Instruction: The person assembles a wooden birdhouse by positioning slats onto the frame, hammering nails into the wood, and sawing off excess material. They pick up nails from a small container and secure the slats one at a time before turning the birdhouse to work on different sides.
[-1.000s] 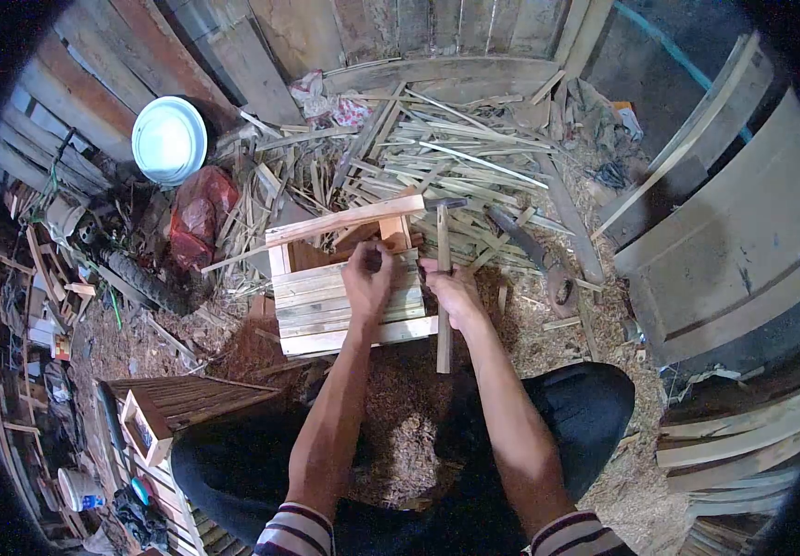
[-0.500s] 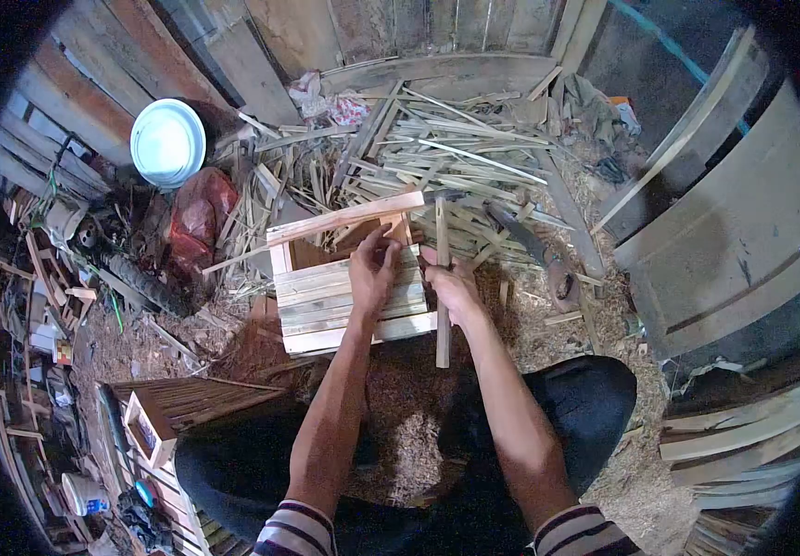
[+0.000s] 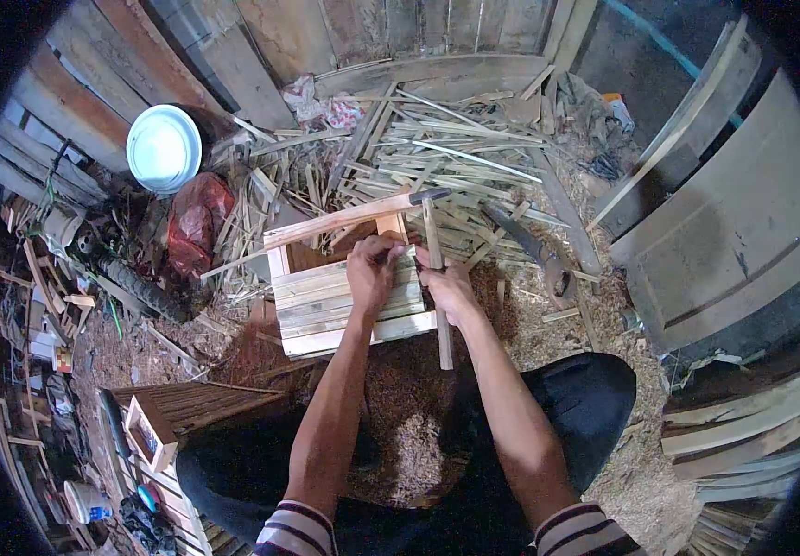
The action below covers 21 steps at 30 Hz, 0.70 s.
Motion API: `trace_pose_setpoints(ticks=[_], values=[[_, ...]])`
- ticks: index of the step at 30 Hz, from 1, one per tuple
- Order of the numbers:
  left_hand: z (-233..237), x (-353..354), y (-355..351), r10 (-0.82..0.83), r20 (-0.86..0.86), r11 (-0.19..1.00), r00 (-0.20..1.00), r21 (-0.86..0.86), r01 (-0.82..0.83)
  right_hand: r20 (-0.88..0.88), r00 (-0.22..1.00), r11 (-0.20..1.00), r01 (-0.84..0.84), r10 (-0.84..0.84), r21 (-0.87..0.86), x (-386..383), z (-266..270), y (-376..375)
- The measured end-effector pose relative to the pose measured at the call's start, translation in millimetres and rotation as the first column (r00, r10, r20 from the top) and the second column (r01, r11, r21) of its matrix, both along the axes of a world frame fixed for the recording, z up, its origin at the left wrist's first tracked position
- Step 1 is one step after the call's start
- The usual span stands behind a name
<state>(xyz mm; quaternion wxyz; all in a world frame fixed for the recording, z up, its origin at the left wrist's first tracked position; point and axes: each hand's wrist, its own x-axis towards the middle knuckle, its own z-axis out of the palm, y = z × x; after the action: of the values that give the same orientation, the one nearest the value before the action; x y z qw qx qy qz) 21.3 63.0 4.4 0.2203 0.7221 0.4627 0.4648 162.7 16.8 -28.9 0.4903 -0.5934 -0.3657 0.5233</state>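
Note:
A slatted wooden box (image 3: 340,306) stands in front of me, its upper part open between the slats and a long loose-looking strip (image 3: 326,225) across the top. My right hand (image 3: 448,289) grips a hammer (image 3: 432,243) by its wooden handle, the dark head pointing away from me. The fingers of my left hand (image 3: 372,271) are pinched together at the box's right end, close to the right fingertips. Whatever lies between them is too small to make out.
Thin wooden strips (image 3: 474,153) lie heaped behind the box. A handsaw (image 3: 539,250) rests to the right on wood shavings. On the left are a white basin (image 3: 164,148), a red plastic bag (image 3: 198,222) and a small wooden frame (image 3: 152,431). Curved boards (image 3: 743,417) are stacked at right.
The hammer has swung slightly, its head now showing clearly beside the strip's end. My left fingers have moved a little toward the box's right edge, and the view has shifted slightly.

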Motion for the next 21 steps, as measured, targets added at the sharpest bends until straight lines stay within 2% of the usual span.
trace_pose_setpoints(ticks=[1,3,5,7,10,14,16,20,21], values=[[1.7,0.9,-0.2,-0.003,-0.001,1.0,1.0,-0.001,0.003,0.05,0.999,1.0,-0.008,0.007,0.015,0.7,-3.3,0.5],[5.3,3.2,-0.7,0.04,-0.088,0.999,0.995,0.009,-0.039,0.043,0.999,1.0,-0.017,0.017,-0.005,2.8,-2.3,-1.0],[9.2,4.7,-2.1,0.053,-0.107,0.999,0.993,0.01,-0.053,0.035,0.999,0.999,-0.026,0.027,-0.027,3.2,6.6,-2.9],[8.8,5.3,-1.3,0.07,-0.126,0.998,0.99,0.012,-0.069,0.167,0.985,0.994,-0.018,0.036,-0.106,3.5,7.9,-2.3],[5.5,3.6,1.0,0.044,-0.135,0.999,0.99,0.038,-0.039,0.087,0.996,0.998,-0.016,0.021,-0.053,1.6,-0.2,-0.2],[4.2,3.0,-0.7,0.04,-0.217,0.995,0.975,0.099,-0.019,0.162,0.987,1.0,0.024,-0.022,-0.012,0.9,3.5,-2.2],[4.6,3.6,-2.2,0.038,-0.234,0.99,0.972,0.14,-0.005,0.143,0.989,0.997,-0.022,0.032,-0.076,2.7,41.4,-11.3],[10.4,4.3,-7.5,0.052,-0.313,0.995,0.948,0.093,-0.024,0.154,0.988,0.999,0.019,-0.013,-0.039,0.5,20.4,-6.7],[11.8,3.8,-9.7,0.058,-0.352,0.996,0.934,0.08,-0.031,0.111,0.994,0.997,0.004,0.004,-0.072,1.3,16.3,-6.1]])
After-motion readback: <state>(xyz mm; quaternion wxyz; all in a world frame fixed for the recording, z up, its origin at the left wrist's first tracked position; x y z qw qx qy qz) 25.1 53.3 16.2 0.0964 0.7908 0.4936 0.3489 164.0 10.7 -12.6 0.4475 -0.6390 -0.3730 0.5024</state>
